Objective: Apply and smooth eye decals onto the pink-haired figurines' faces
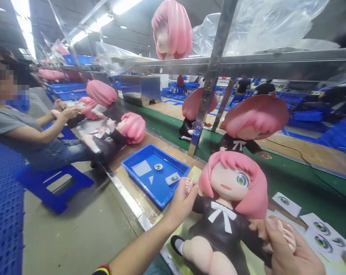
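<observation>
A pink-haired doll [232, 198] in a black dress with a white bow lies on its back on the workbench in front of me. One green eye is on its face; the other eye spot is bare. My left hand [182, 200] is closed round the doll's small raised hand at the left. My right hand [287, 246] at the lower right grips the doll's other hand and arm. A blue tray [138, 179] with loose eye stickers sits just left of the doll.
Sheets of eye stickers [322, 233] lie at the right. More pink-haired dolls [254, 122] stand on the green conveyor [299, 187] and lie further along the bench. A seated person [24, 130] works at the left on a blue stool. A metal post [209, 82] holds a shelf overhead.
</observation>
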`<state>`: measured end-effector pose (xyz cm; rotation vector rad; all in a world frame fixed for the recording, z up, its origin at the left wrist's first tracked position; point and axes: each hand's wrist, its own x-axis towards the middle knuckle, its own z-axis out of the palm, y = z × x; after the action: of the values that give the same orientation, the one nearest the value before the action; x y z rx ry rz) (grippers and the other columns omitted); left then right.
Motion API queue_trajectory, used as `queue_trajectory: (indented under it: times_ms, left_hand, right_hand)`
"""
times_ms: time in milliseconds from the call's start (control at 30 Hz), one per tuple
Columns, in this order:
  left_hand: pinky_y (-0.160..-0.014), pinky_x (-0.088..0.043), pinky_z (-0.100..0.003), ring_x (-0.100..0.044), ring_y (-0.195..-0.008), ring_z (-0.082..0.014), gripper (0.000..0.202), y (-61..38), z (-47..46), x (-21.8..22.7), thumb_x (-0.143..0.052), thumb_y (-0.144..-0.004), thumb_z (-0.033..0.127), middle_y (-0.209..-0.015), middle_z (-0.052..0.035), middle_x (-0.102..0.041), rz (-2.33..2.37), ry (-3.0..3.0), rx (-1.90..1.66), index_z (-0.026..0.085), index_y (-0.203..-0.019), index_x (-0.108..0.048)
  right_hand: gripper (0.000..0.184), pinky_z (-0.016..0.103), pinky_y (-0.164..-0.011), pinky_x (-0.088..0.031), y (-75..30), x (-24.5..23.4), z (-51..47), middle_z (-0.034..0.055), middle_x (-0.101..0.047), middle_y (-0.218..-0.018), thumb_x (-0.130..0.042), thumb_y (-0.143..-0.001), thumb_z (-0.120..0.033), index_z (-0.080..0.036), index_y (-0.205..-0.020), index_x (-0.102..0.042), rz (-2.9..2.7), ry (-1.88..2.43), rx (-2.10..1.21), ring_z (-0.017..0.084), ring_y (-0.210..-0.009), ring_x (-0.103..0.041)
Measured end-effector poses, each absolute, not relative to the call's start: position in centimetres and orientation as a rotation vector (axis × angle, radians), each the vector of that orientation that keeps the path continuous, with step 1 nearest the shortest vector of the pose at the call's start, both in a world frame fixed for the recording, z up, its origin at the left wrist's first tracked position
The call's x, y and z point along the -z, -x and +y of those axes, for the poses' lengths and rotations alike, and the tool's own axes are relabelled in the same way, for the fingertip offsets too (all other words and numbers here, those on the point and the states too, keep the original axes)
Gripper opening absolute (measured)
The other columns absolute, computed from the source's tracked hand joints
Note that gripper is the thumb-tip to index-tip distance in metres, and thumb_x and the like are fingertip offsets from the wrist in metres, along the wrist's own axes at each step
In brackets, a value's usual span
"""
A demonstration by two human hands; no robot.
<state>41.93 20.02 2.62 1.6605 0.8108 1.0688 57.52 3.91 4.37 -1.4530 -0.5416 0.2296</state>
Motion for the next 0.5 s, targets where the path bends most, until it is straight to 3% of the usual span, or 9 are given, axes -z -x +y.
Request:
queue_trajectory:
  times_ms: [100,267,400,500]
  left_hand:
    - [-0.083,-0.054,-0.031,-0.067,-0.086,-0.0188,0.032,-42.6,18.4,-3.5,-0.045,-0.103,0.05,-0.09,-0.0052,-0.069,0.7,-1.603,-0.994,0.021,-0.098,-0.056]
    - [-0.071,-0.055,-0.027,-0.069,-0.079,-0.0181,0.029,-41.9,16.0,-4.3,-0.058,-0.099,0.049,-0.082,-0.0041,-0.071,0.607,-1.503,-0.875,0.021,-0.094,-0.056]
    - [-0.072,-0.059,-0.027,-0.068,-0.069,-0.017,0.034,-42.4,14.4,-4.8,-0.066,-0.093,0.051,-0.063,0.0014,-0.063,0.615,-1.373,-0.892,0.021,-0.081,-0.053]
    - [-0.069,-0.06,-0.027,-0.067,-0.067,-0.018,0.035,-42.6,14.3,-5.0,-0.067,-0.092,0.05,-0.059,0.0013,-0.059,0.677,-1.433,-0.849,0.022,-0.074,-0.055]
  right_hand:
    - [0.033,0.028,-0.058,-0.049,-56.8,-3.6,2.9,-0.0021,-0.05,-0.058,-0.076,-0.086,-0.041,-0.018,-0.071,-0.057,-0.477,1.209,-0.238,0.017,-0.061,-0.059]
    - [0.029,0.037,-0.067,-0.054,-57.0,-1.5,-0.3,-0.004,-0.046,-0.052,-0.062,-0.095,-0.034,-0.019,-0.071,-0.055,-0.55,1.124,-0.148,0.017,-0.056,-0.058]
    - [0.025,0.035,-0.065,-0.052,-56.8,-0.9,-2.2,-0.0046,-0.049,-0.048,-0.054,-0.098,-0.04,-0.022,-0.081,-0.055,-0.669,1.099,-0.096,0.016,-0.051,-0.057]
    - [0.042,0.033,-0.057,-0.051,-58.1,-1.7,-3.2,-0.0037,-0.051,-0.044,-0.046,-0.098,-0.06,-0.023,-0.079,-0.054,-0.806,1.159,-0.133,0.018,-0.046,-0.057]
